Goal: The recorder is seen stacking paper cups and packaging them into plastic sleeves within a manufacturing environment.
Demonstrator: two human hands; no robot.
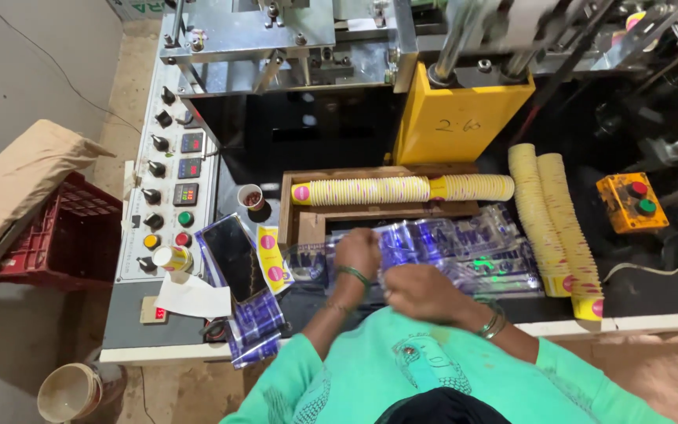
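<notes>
A: Since biggest goes first, log the grey and yellow cup-forming machine [370, 47] across the top, with its black bench [331, 302] below carrying everything.

B: Got it. Left of that?

A: Grey control panel [168, 177] with black knobs, small displays and coloured buttons. Further left, a red plastic crate [80, 228] under a brown cardboard sheet [17, 184].

B: Cups?

A: A long stack of yellow paper cups [402, 189] lies on its side in the shallow wooden tray [300, 224]. Two more nested yellow cup stacks [555, 228] lie on the bench at right, running toward the near edge. An orange switch box [629, 202] with a red and a green button sits just beyond them.

B: And the hands?

A: Both are on the clear plastic sleeve with blue print [464, 251], which lies flat on the bench just in front of the tray. The left hand [357, 251], with a green bangle at the wrist, has its grip closed on the sleeve's left end, fingers curled over the film. The right hand [421, 292] is beside it, knuckles up, grip closed on the same film. How much film either hand has hold of is hidden.

B: Small stuff?

A: More printed sleeves [253, 318] hang off the bench's front edge at left. A single paper cup with dark contents [251, 197] stands beside the tray.
</notes>
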